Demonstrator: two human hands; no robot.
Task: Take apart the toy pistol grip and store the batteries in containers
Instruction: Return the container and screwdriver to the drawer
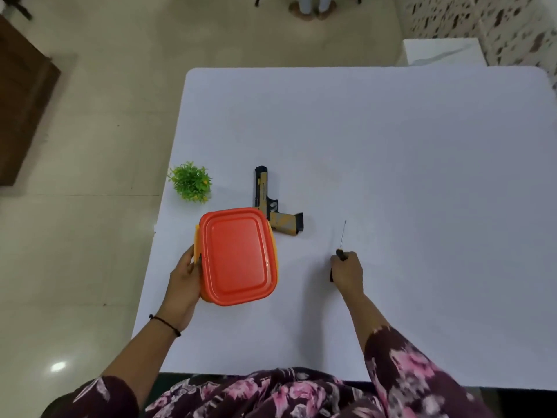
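Observation:
A tan and black toy pistol (269, 203) lies flat on the white table (391, 146), barrel pointing away, grip toward the right. Just in front of it sits an orange container (238, 254) with its red lid closed. My left hand (185, 276) grips the container's left side. To the right, my right hand (346, 268) is closed around the black handle of a thin screwdriver (342, 235), whose metal shaft points away from me. No batteries are visible.
A small green artificial plant (190, 182) stands near the table's left edge, behind the container. The table's left edge drops to a tiled floor. A white box (443, 52) sits beyond the far right corner.

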